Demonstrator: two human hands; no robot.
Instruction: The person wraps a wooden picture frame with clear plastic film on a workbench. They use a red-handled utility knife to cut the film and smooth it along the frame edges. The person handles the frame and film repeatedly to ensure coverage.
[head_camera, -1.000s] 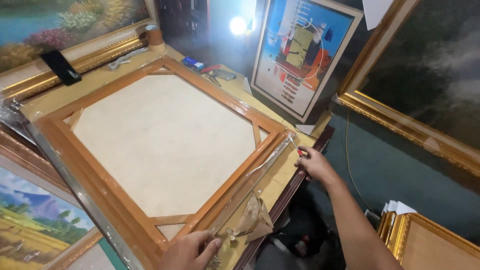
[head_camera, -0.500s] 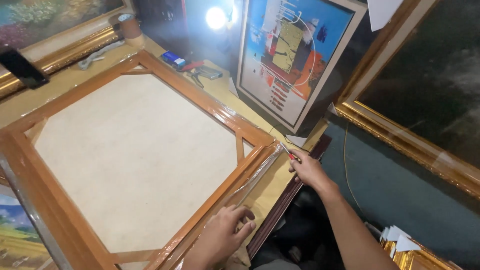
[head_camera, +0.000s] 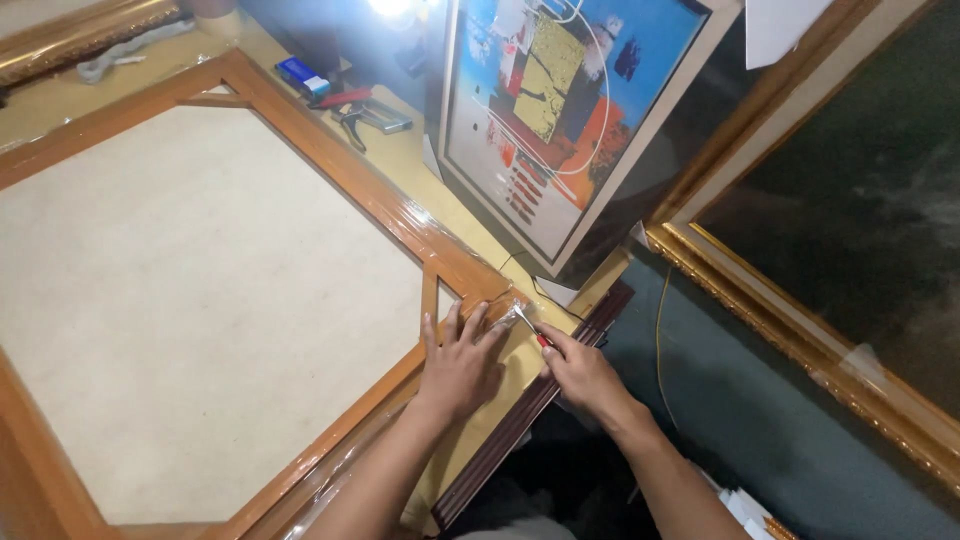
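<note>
Since a moment ago my left hand has come up along the frame edge, and both hands now meet at the near corner of the wooden picture frame. The view has also swung in closer over that corner. I read this as the work narrowing onto the clear plastic wrap bunched right at the corner joint.

My left hand lies flat, fingers spread, pressing the frame's corner and closed on nothing. Just beside it, my right hand is closed around a small red-handled blade, its tip touching the wrap just past the left fingertips.

The frame lies face down on the yellow worktable, orange-brown wood glossy under the film, pale canvas back showing, with a diagonal brace across the corner. Beyond my hands, pliers lie near a leaning abstract painting.
</note>
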